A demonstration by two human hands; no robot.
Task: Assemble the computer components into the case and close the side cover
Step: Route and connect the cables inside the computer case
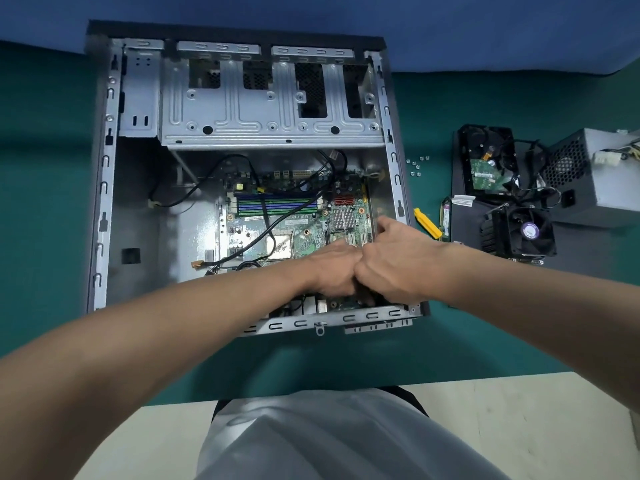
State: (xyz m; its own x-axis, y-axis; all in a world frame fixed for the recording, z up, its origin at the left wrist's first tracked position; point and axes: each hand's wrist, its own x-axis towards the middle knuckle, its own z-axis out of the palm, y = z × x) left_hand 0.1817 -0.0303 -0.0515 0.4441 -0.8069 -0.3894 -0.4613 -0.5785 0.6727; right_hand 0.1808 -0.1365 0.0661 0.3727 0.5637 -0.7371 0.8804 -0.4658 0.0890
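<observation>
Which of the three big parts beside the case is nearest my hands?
The cooler, with the purple fan hub; the hard drive and power supply lie farther back.

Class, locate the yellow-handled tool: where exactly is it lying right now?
Head view: the yellow-handled tool lies on the green mat, just right of the open case, between its right wall and the dark panel bearing the cooler fan.

One camera only, worn on the person's head, looking forward and steeply down along both forearms [173, 323]. The left grip [334, 268] and right grip [391, 261] meet near the middle of the wide, bowed view, fairly close to the lens. Beyond them the open case [104, 202] fills the upper half; nearer than them lie the bench [311, 358] edge and the wearer's lap [329, 438].
</observation>
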